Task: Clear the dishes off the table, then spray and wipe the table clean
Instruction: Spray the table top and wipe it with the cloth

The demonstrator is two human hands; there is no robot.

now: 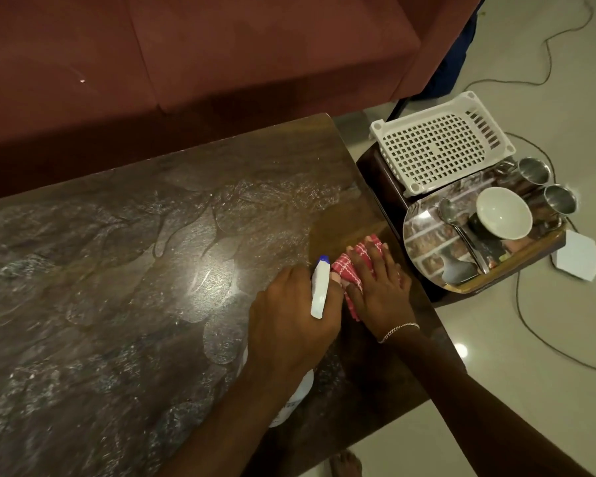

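The dark wooden table (124, 270) is streaked with wet spray film across most of its top. My left hand (289, 321) grips a white spray bottle (320, 290) with a blue nozzle tip, its body showing below my wrist. Just to its right, my right hand (379, 284) presses flat on a red-and-white checked cloth (350, 266) near the table's right edge, fingers straight. The strip of table around the cloth looks dry. The dishes sit off the table on a steel plate (424, 246): a white bowl (503, 213), a spoon (449, 210) and two steel cups (534, 170).
A white plastic basket (441, 142) lies beside the plate on a low dark side stand (386, 187). A maroon sofa (221, 46) runs along the table's far side. Cables (530, 321) trail over the pale tiled floor, and a white paper (577, 259) lies there.
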